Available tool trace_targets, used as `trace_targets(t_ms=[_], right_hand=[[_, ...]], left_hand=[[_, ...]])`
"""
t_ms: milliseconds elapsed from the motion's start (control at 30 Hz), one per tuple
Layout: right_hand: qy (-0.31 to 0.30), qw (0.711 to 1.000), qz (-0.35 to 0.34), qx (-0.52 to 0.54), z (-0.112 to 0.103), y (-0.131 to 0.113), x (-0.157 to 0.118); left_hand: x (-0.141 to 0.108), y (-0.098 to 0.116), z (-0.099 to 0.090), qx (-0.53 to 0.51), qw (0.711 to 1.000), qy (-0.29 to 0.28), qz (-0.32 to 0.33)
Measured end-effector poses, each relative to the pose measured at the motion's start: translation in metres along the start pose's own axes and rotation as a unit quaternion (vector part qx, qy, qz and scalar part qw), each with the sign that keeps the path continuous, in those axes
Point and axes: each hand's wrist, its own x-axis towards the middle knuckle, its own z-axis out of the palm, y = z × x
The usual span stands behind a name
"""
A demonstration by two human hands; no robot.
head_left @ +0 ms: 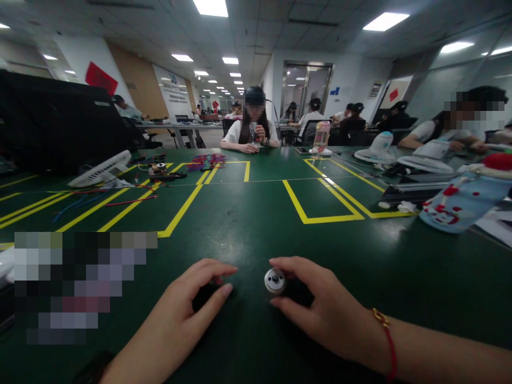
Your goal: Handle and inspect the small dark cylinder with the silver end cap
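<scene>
A small round silver metal part (274, 280) with a dark centre stands on the green table (240, 229), between the thumb and fingers of my right hand (308, 293). The fingertips are spread around it; whether they touch it is hard to tell. My left hand (192, 298) is to the left of the part, its thumb and fingers apart in a curved shape, holding nothing. A red cord bracelet is on my right wrist.
On the right are a blue cup (460, 205), black metal profiles (412, 192) and white fans (424, 157). At the left lie wires (116, 200), another fan (102, 169) and a wire bundle (206, 161). A person (250, 130) sits across the table.
</scene>
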Motion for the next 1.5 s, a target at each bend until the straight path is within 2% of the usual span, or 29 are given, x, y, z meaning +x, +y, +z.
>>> trace_targets(t_ms=[100,200,300,467,600,700,767,833,900,1033,1133,1200,1300,1367,1433,1467,1500], right_hand=[[0.01,0.998,0.035,0.049,0.003,0.008,-0.002],[-0.016,0.996,0.036,0.081,0.003,0.009,0.0],[-0.045,0.993,0.051,0.093,0.002,0.007,0.003],[-0.029,0.996,0.063,0.062,0.001,0.006,-0.001],[-0.016,0.998,0.047,0.031,0.002,0.004,-0.004],[-0.004,0.999,0.034,0.017,0.003,0.001,-0.004],[0.007,0.999,0.031,-0.002,-0.003,0.002,-0.005],[0.031,0.998,0.033,-0.04,-0.016,0.009,-0.009],[0.073,0.992,0.044,-0.096,-0.039,0.024,-0.018],[0.159,0.955,0.106,-0.225,-0.097,0.073,-0.052],[0.174,0.92,0.202,-0.287,-0.133,0.105,-0.086],[0.171,0.907,0.228,-0.31,-0.148,0.119,-0.104],[0.163,0.904,0.201,-0.339,-0.157,0.125,-0.114],[0.191,0.889,0.163,-0.383,-0.155,0.119,-0.108],[0.243,0.869,0.083,-0.423,-0.143,0.103,-0.092],[0.254,0.869,0.029,-0.424,-0.132,0.091,-0.08],[0.237,0.881,-0.022,-0.409,-0.118,0.078,-0.068]], left_hand=[[0.012,0.026,0.005,-0.011,0.998,-0.016,0.052],[0.028,0.051,0.011,-0.023,0.995,-0.037,0.089],[0.038,0.061,0.01,-0.048,0.994,-0.024,0.098],[0.036,0.042,0.004,-0.072,0.996,-0.021,0.056],[0.031,0.024,0.023,-0.042,0.996,-0.075,0.034],[0.03,0.022,0.038,0.01,0.996,-0.079,0.047],[0.028,0.022,0.04,0.013,0.996,-0.076,0.047],[0.024,0.019,0.032,-0.015,0.996,-0.076,0.04],[0.019,0.012,0.018,-0.037,0.997,-0.068,0.022],[0.007,-0.012,-0.01,-0.038,0.997,-0.042,-0.056],[0.003,-0.025,-0.016,-0.055,0.99,-0.031,-0.122],[0.002,-0.028,-0.014,-0.059,0.989,-0.022,-0.137],[0.002,-0.027,-0.009,-0.049,0.989,-0.014,-0.137],[0.003,-0.026,-0.007,-0.045,0.99,-0.01,-0.137],[0.003,-0.025,-0.006,-0.042,0.99,-0.005,-0.134],[0.003,-0.024,-0.006,-0.041,0.991,-0.002,-0.131],[0.003,-0.024,-0.006,-0.039,0.991,0.0,-0.128]])
